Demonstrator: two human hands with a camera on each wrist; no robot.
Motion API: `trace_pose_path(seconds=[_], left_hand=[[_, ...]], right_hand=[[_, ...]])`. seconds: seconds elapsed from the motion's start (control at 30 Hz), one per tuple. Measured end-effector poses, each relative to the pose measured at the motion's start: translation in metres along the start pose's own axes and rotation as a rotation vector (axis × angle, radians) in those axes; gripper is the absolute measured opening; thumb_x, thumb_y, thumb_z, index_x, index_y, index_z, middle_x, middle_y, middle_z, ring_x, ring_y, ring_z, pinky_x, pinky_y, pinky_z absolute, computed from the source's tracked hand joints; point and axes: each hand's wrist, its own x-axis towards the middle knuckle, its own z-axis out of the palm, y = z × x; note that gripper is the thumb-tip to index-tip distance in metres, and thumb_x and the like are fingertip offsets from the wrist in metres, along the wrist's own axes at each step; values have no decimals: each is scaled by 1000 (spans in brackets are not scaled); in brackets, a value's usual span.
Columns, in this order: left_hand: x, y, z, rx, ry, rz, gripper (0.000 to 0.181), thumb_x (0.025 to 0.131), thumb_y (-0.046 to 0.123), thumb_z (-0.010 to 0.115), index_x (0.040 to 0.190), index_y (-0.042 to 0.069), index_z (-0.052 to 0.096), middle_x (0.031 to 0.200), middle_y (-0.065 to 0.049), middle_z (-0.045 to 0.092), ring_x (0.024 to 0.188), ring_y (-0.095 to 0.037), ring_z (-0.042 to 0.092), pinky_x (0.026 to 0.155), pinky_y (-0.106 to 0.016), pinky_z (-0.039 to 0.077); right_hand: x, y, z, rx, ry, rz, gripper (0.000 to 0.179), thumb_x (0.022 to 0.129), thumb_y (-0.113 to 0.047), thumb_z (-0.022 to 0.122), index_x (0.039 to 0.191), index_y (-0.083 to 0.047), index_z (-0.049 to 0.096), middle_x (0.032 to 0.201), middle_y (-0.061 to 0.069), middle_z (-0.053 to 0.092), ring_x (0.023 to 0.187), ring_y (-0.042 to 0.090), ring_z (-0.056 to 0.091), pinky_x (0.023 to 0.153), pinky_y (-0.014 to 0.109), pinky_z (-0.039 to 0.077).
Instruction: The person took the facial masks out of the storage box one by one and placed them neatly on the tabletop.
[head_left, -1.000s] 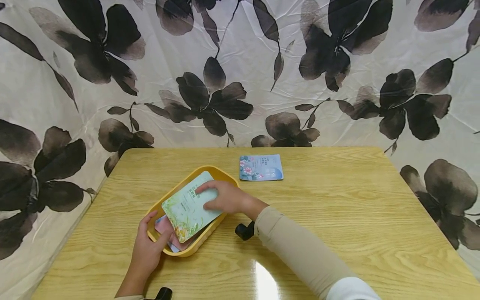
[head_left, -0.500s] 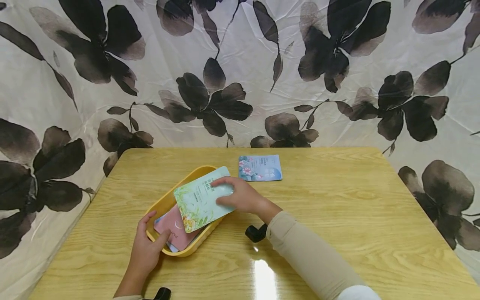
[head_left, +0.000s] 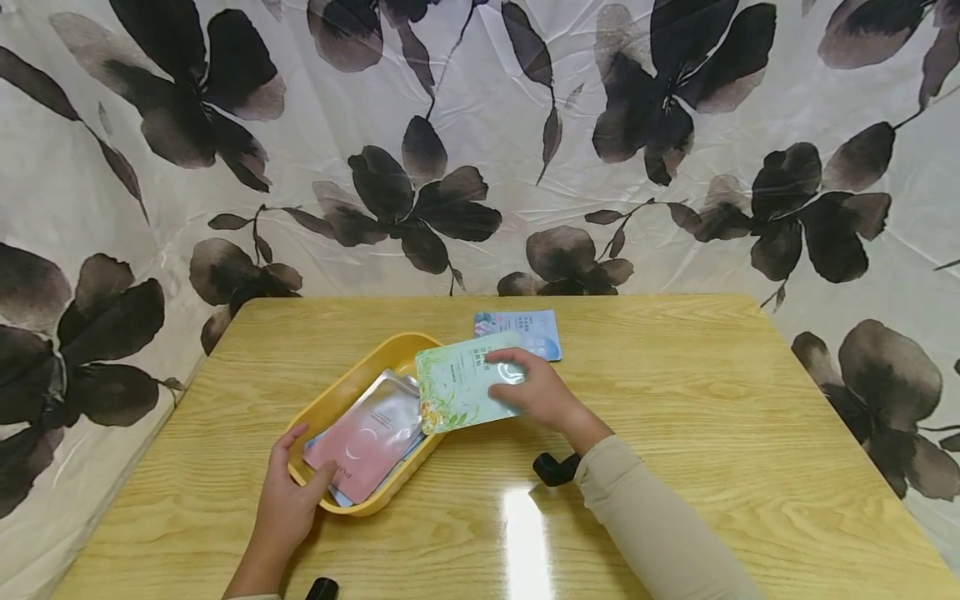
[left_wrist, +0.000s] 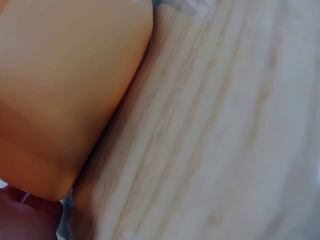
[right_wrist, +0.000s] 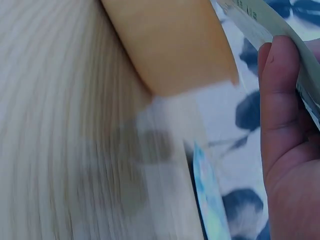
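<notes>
The bin [head_left: 412, 471] sits slantwise on the table [head_left: 675, 400], its near end by the left hand [head_left: 288, 492], which seems to be there to steady it. The pink packet [head_left: 367, 437] lies uppermost inside, slanted along the bin's length, probably because the narrow walls leave it little other room; bluish edges peep out beneath it, though how many packets they belong to I cannot tell. The blue packet [head_left: 540, 337] lies flat on the table beyond the bin's far end, partly covered from the head camera by the green packet [head_left: 461, 387].

That green packet is in the right hand [head_left: 543, 392], aloft at the bin's right side and overlapping its rim from above (whether it brushes the rim, I cannot tell). It is held by one end, which leaves most of its printed face uncovered.

The right hand is only partly closed, pinching the packet's end between thumb and fingers, as the right wrist view bears out. The left hand grips the near end of the bin, thumb over the rim and fingers outside; whether the thumb touches the pink packet is unclear.
</notes>
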Motion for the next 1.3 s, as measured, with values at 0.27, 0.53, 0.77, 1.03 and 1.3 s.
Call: trace_pose_path(seconds=[0.27,0.53,0.77,1.03,1.3], left_hand=[[-1,1,1,4,14,-18,69,95,10,64,152,4,26,156,-25,24,140,-36,26,108,-18,24],[-1,1,1,-2,14,-8,69,94,8,64,151,1,26,157,-28,22,144,-40,20,117,-53,16],[-1,1,1,-8,13,-14,71,94,9,65,152,1,26,157,-28,21,145,-40,18,117,-54,14],[0,1,1,3,14,-25,71,94,10,64,153,2,25,158,-28,19,146,-41,16,117,-54,14],[-1,1,2,-7,17,-32,71,94,9,64,153,3,25,158,-27,20,146,-40,18,117,-53,16]], right_hand=[[-10,18,-29,38,103,92,47,89,-6,70,134,-1,58,145,18,48,135,33,37,104,46,38],[-20,30,-47,33,192,136,48,88,-7,71,134,1,57,140,21,50,107,30,51,89,33,43],[-24,39,-50,51,187,189,48,89,-4,70,135,2,56,137,20,52,107,27,53,92,32,41],[-21,44,-35,32,148,227,46,90,-4,69,133,1,58,135,21,54,120,33,49,102,46,38],[-17,43,-24,44,176,235,46,89,-3,70,134,0,58,148,20,45,136,36,38,110,50,33]])
